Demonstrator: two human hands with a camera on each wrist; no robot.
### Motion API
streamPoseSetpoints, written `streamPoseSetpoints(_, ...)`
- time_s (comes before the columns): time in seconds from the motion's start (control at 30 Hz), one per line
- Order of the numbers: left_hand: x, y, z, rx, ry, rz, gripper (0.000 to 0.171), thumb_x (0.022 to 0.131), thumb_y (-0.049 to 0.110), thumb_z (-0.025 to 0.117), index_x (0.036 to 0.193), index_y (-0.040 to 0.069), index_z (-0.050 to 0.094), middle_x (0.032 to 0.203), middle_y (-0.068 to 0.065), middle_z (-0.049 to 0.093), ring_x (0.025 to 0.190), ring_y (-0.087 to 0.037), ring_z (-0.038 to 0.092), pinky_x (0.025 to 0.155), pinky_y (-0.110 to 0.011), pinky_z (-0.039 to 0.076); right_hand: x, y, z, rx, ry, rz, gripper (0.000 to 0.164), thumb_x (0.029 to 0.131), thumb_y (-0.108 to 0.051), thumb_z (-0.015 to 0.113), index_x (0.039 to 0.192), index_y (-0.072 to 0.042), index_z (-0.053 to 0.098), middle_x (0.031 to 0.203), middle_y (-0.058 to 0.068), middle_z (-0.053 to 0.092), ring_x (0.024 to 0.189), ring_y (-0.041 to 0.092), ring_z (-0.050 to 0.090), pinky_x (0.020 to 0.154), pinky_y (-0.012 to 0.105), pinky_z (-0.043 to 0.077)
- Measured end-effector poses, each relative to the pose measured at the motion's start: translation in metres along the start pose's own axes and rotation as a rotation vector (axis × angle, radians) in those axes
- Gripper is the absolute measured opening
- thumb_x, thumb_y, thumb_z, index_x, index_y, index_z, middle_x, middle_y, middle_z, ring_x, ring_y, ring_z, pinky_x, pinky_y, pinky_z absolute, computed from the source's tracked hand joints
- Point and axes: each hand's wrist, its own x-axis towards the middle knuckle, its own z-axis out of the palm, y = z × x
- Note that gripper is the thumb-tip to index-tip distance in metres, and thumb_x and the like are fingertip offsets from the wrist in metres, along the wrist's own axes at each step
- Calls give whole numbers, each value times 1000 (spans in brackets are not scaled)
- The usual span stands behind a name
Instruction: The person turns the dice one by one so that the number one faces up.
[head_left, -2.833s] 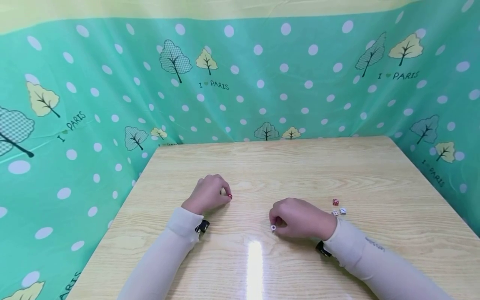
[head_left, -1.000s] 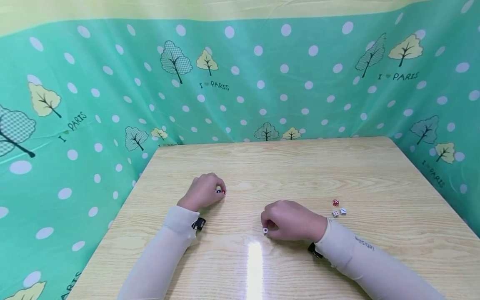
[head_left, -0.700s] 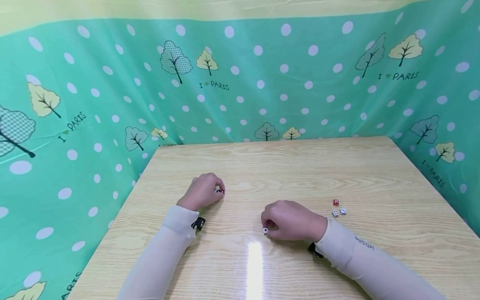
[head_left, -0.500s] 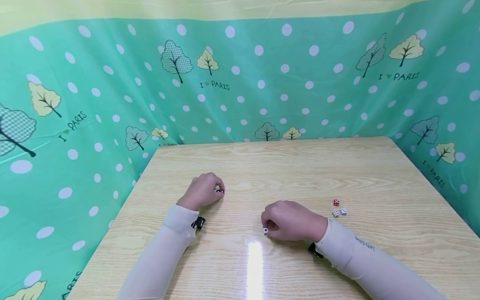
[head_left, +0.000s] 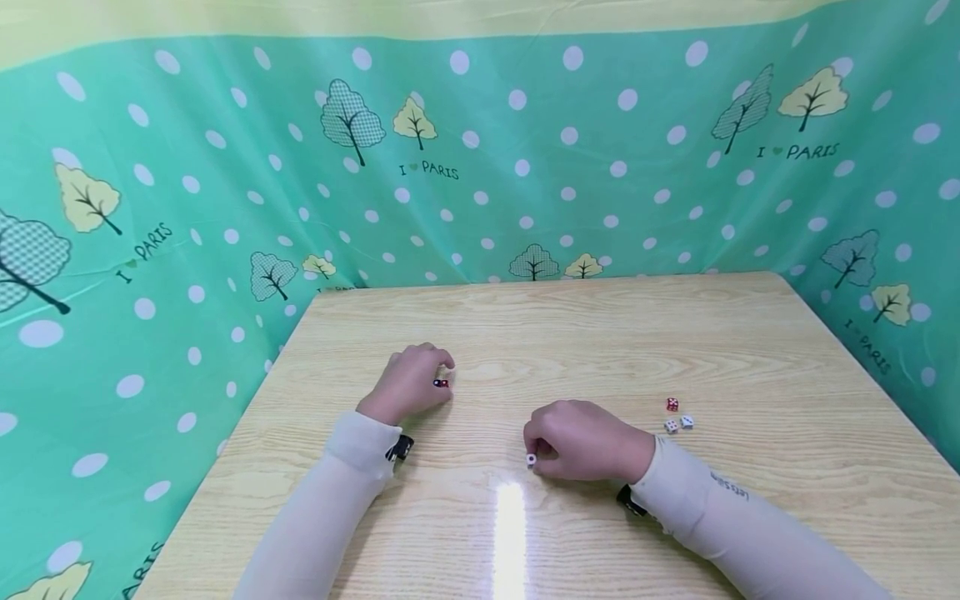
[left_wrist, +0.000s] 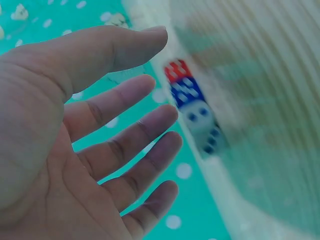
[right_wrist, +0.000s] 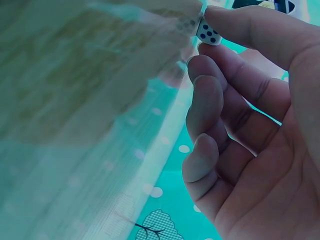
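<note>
My left hand [head_left: 411,383] is over the left part of the table, thumb and fingers spread apart. Between them, on the wood, stand a red die [head_left: 445,383] and a blue die [head_left: 437,383] side by side. The left wrist view shows this row as the red die [left_wrist: 178,70], the blue die [left_wrist: 187,91] and a white die [left_wrist: 196,113]; whether the far white end is one die or two, I cannot tell. My right hand [head_left: 588,440] pinches a white die [right_wrist: 208,33] between thumb and index finger, close to the tabletop.
To the right, near the right wrist, lie a loose red die [head_left: 672,405] and two white dice, one nearer the sleeve [head_left: 671,427] and one beside it [head_left: 687,422]. A polka-dot curtain [head_left: 480,167] surrounds the wooden table [head_left: 570,333]. A bright light reflection crosses the front.
Both hands shifted left over the earlier frames. In the last half second my left thumb and index finger have parted, letting go of the red die beside the blue one. The right hand stays still.
</note>
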Motion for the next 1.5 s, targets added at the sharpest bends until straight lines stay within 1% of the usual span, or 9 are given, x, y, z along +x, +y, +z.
streamPoseSetpoints(0.1,-3,10,-2,11,6,44,38,80,18,79,118,16,76,123,-8,70,113,-34,63,97,-54,47,0,0,0,2,1,3,15,85,-24,78,78,-28,66,74,-11,59,66,1,47,60,21,42)
streamPoseSetpoints(0.2,-7,22,-2,29,-5,88,35,81,19,79,115,18,77,123,-6,70,113,-32,63,98,-54,47,0,1,-1,4,-6,7,13,86,-24,77,79,-28,66,75,-11,60,67,1,48,61,21,43)
streamPoseSetpoints(0.33,-13,39,-1,45,-45,160,29,82,19,79,111,18,78,115,-1,72,109,-25,65,99,-52,48,-2,3,-5,16,-8,24,9,84,-25,76,81,-28,69,77,-12,62,68,2,51,62,22,45)
streamPoseSetpoints(0.5,-20,59,1,5,-101,239,25,82,17,76,107,17,79,107,3,73,102,-17,68,99,-48,49,-9,6,-12,18,-3,61,8,82,-26,79,85,-24,71,80,-13,62,70,3,52,65,22,46)
streamPoseSetpoints(0.77,-29,82,7,42,-122,360,17,83,24,77,99,19,79,99,5,73,87,-11,67,78,-33,55,-21,19,-17,4,12,106,9,83,-24,80,84,-24,71,78,-11,62,70,3,51,66,23,46)
streamPoseSetpoints(1.03,-35,94,12,58,-141,411,18,82,27,80,99,20,77,93,10,68,79,-6,60,75,-28,53,-36,32,-24,5,25,151,12,84,-21,80,82,-27,69,77,-13,60,68,2,50,65,23,46)
streamPoseSetpoints(1.23,-39,102,15,72,-133,448,18,83,32,80,98,22,77,94,11,68,77,-4,58,73,-30,52,-50,46,-33,-3,41,217,13,85,-20,79,84,-29,70,77,-19,58,70,2,53,66,24,47)
streamPoseSetpoints(1.37,-41,106,17,83,-124,467,15,86,37,79,94,24,76,91,12,66,73,-3,54,69,-28,49,-55,53,-41,10,8,288,9,87,-23,78,87,-29,72,79,-19,59,71,3,54,68,26,48)
streamPoseSetpoints(1.5,-43,108,20,88,-106,484,13,87,37,78,91,25,75,89,13,65,70,-1,52,65,-27,46,-59,58,-52,29,-34,362,5,89,-26,78,92,-25,73,79,-14,61,72,6,53,70,31,48)
